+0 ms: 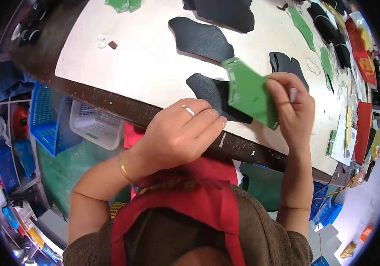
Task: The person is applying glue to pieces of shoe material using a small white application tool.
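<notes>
My right hand (293, 104) is closed on the right edge of a green plastic template (252, 94), which is tilted up off the table and slightly blurred. A short silver-white stick, perhaps a pen, (293, 95) pokes out between the same hand's fingers. Below the template lies a black leather piece (210, 94), partly covered by it. My left hand (183, 131) rests at the table's near edge, fingers bent and together, tips by that leather's lower edge. Its thumb is hidden, and I cannot make out what it may grip.
More black leather pieces (201, 40) lie on the white tabletop (127, 57), one stack (283, 64) beyond my right hand. Green templates (302, 27) lie at the far right. Blue (50, 119) and white baskets (94, 126) stand below the table's dark edge (123, 106).
</notes>
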Demonstrator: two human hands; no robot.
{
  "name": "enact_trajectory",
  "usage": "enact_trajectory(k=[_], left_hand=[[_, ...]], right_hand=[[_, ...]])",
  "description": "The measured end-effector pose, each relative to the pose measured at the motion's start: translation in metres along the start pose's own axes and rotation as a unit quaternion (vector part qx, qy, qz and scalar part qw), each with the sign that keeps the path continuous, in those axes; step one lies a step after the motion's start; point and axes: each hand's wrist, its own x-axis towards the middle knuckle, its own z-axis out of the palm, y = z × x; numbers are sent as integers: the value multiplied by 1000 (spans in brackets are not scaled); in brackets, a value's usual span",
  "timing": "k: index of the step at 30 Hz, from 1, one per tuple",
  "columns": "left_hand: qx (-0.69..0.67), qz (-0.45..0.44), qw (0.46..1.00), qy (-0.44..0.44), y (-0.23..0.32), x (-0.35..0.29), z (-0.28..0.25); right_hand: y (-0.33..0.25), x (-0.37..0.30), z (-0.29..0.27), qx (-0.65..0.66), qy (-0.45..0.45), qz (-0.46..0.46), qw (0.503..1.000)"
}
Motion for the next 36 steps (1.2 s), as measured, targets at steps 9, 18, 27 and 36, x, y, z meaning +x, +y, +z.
enact_trajectory(k=[9,18,27,36], left_hand=[[-28,-92,992,82,3,-12,14],[-22,-103,993,44,8,-6,12],[100,-99,985,-100,18,11,4],[106,-66,988,-88,35,15,17]], right_hand=[[-3,15,37,-118,-123,-57,984],[0,17,40,-128,-119,-99,980],[-10,15,9,-46,-197,51,978],[-20,27,2,-128,25,-234,963]])
